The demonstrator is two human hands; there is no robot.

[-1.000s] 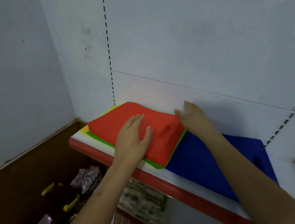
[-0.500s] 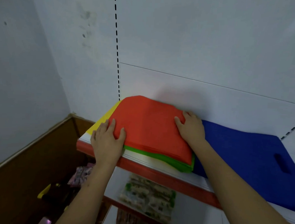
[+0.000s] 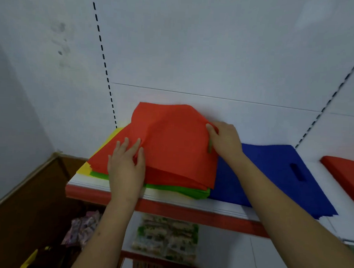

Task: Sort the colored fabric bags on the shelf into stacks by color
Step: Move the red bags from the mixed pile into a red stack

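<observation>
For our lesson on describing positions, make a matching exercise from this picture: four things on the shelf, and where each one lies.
Things:
1. red bags
2. green bags
3. yellow bags
4. blue bag

Places:
A. flat on the shelf, right of the pile
B. top of the pile, held by both hands
C. directly under the red
D. peeking out at the pile's left edge

Pairs: 1-B, 2-C, 3-D, 4-A

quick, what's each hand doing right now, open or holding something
Left hand: grip on the near-left edge of the red bags, thumb tucked under the top layers.
Right hand: grip on the red bags' right edge, lifting it.
</observation>
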